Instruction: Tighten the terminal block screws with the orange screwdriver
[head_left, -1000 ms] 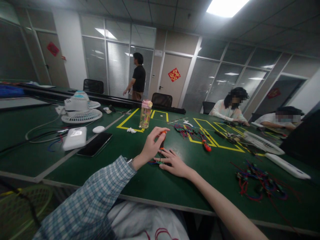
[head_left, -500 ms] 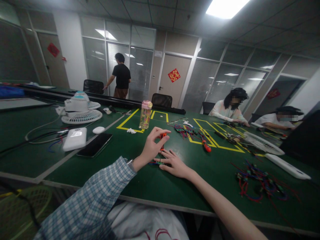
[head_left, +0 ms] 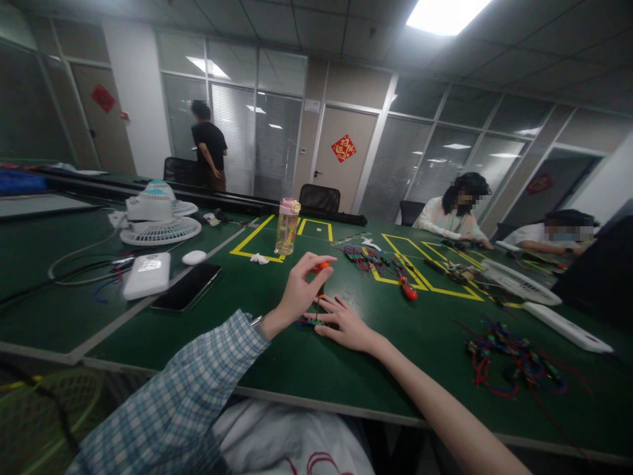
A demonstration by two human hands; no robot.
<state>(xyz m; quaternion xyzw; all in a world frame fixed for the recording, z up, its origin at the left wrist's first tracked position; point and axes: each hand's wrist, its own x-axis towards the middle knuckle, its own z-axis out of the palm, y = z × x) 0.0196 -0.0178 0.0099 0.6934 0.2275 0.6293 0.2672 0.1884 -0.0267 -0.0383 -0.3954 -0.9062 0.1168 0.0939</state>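
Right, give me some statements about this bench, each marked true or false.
1. The left hand holds a screwdriver. True.
2. The right hand is balled into a fist. False: its fingers are spread at the small green board.
3. A black phone lies left of both hands. True.
4. The pink-lidded bottle lies on its side. False: the bottle stands upright.
5. Tangled wires lie to the right of the right hand. True.
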